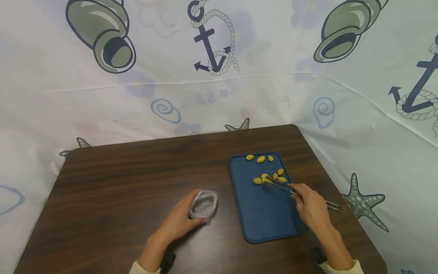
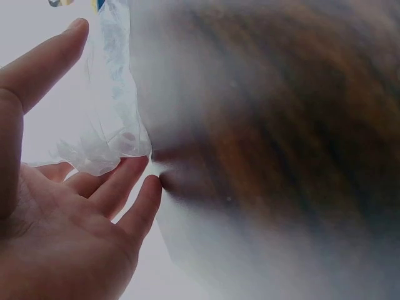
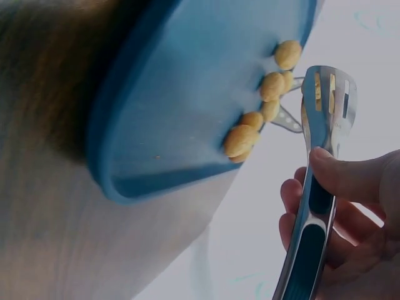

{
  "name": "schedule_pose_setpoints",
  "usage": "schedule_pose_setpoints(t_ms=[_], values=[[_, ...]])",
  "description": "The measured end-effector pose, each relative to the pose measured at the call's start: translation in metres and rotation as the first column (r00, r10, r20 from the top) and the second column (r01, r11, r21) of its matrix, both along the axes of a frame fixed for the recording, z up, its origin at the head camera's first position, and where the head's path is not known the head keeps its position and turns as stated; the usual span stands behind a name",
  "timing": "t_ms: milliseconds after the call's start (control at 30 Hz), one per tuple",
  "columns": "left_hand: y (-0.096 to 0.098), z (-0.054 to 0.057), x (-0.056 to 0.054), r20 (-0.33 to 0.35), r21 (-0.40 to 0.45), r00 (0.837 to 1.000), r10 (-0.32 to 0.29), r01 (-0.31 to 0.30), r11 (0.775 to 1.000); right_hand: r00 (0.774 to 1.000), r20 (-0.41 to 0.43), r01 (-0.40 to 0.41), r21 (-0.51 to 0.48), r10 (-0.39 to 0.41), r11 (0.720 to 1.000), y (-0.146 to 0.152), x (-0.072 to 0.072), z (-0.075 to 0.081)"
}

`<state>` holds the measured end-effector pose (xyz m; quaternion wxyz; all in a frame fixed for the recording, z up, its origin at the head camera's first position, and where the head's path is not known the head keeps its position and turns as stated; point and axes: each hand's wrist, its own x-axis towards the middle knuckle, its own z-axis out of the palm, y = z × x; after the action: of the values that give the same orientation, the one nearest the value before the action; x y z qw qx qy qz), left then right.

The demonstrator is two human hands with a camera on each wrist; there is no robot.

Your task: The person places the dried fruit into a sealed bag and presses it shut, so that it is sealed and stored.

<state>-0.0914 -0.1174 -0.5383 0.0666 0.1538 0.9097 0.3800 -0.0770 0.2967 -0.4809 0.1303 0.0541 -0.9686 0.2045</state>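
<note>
My left hand (image 1: 183,214) curves its thumb and fingers round a clear plastic bag (image 1: 204,204), which stands with its mouth facing up on the table. In the left wrist view the bag (image 2: 103,119) lies against several fingertips, with the thumb on its other side. My right hand (image 1: 310,205) grips metal tongs (image 1: 282,186) with dark grip panels. Their slotted tips reach in among small yellow oval pieces (image 1: 257,181) on a blue tray (image 1: 265,217). Yellow shows through the slots of the tongs (image 3: 322,112) in the right wrist view; I cannot tell whether they pinch a piece.
Along the tray's far edge lie more yellow pieces (image 1: 261,159), with others near its right rim. The dark wood table (image 1: 130,182) extends left of the bag. Behind it hangs a white cloth (image 1: 164,76) printed with anchors, shells and starfish.
</note>
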Motion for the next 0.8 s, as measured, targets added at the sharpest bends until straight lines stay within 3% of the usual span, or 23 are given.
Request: schedule_pose_setpoints(t_ms=[367,800], values=[[0.001,0.002,0.001,0.002,-0.005,1.0,0.011,-0.011,1.0,1.0,-0.011,-0.009,-0.03,0.008,1.0,-0.01,0.007,0.011],[0.0,0.005,0.004,0.011,-0.016,1.0,0.023,-0.023,1.0,0.995,-0.095,-0.033,-0.039,0.029,0.999,-0.029,0.018,0.019]])
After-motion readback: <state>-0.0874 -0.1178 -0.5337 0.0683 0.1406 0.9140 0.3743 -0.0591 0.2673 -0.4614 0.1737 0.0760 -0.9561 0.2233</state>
